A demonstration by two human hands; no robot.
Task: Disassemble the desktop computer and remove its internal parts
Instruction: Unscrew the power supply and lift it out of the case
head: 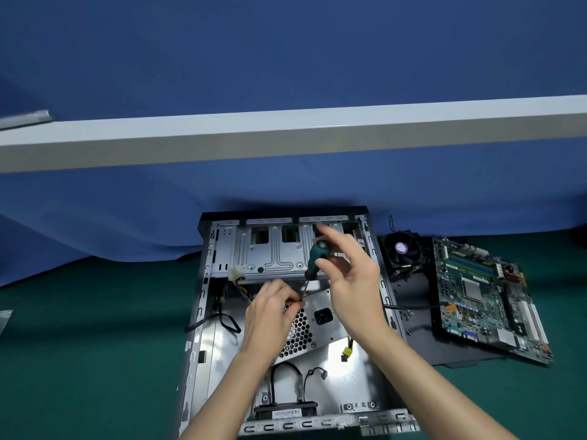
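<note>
Computer case (pixel 317 425) open beneath our hands | left hand (pixel 273 309) pinches screwdriver (pixel 317 254) shaft low, on power supply (pixel 324 312) | right hand (pixel 349 281) lightly pinches handle above | step: we judge unscrewing supply | next: keep tip seated, lift supply out | motherboard (pixel 476 296) right of hands

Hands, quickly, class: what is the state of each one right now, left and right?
Left hand: closed, pinching the screwdriver shaft near its tip.
Right hand: closed, fingertips holding the screwdriver's green handle.
</note>
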